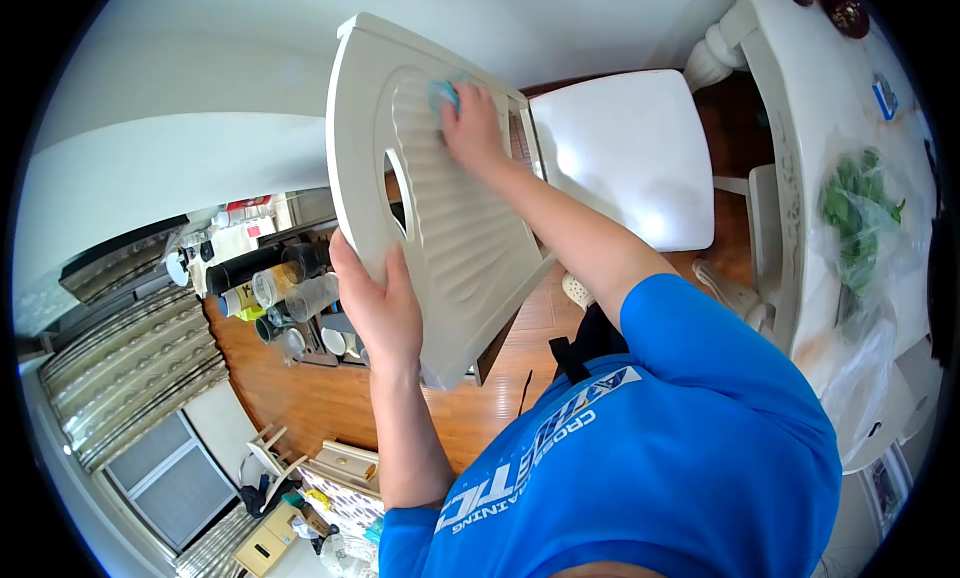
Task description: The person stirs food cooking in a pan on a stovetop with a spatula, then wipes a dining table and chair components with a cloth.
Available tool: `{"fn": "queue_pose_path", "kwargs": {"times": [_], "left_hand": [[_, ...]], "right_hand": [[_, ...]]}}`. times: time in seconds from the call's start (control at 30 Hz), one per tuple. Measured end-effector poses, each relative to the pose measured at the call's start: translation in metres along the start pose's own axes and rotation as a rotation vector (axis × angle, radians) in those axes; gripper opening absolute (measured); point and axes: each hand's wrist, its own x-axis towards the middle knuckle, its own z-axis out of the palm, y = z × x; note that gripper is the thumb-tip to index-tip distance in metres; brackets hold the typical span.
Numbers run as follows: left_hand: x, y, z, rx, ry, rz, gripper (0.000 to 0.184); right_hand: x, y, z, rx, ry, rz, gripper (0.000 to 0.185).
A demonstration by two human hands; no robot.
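The right grip (474,130) partly hides a blue cloth (440,96) against the chairback (455,233).

Left hand (380,303) is nearer, thumb and fingers clamped; right arm (580,218) stretches out, right hand (474,133) farther, fingers bent.

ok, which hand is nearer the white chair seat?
Right. The right hand has a blue cloth on the ridged chair back, nearer the white chair seat; the left hand grips the back's curved outer edge, farther off.
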Motion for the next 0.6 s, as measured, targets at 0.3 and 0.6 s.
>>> {"fn": "queue_pose_path", "kwargs": {"times": [0.3, 0.6], "left_hand": [[0.001, -0.007, 0.0, -0.02, 0.006, 0.0, 0.039], [0.003, -0.002, -0.003, 0.045, 0.016, 0.052, 0.037]], "right_hand": [[-0.049, -0.066, -0.035, 0.208, -0.074, -0.281, 0.025], [-0.004, -0.06, -0.019, 0.315, -0.085, -0.197, 0.021]]}}
